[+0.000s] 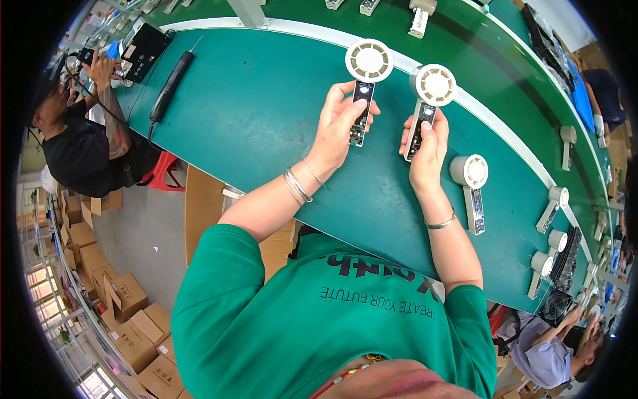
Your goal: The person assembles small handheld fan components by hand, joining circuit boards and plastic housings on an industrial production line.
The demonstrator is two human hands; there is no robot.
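From my remote seat I look down past a green T-shirt onto a green tabletop, its far edge bordered by a curving white rail; two bare hands are raised over it toward that far edge, each with a white handheld fan whose round, vented head points away from the body and whose handle shows a bare dark circuit board; the left hand pinches the left fan, thumb flat on the board, fingers curled round behind the handle; the right hand grips the right fan likewise, thumb on the board, fingers wrapped around the handle's left side; I cannot tell whether either fan touches the tabletop; a third fan of the same kind lies just beside the right forearm, between the near edge and the rail; more small white fans lie toward the right-hand corner; a long black tool lies by the left edge, near a black box; beyond that edge a co-worker in black sits on a red stool; brown cartons crowd the floor at lower left.
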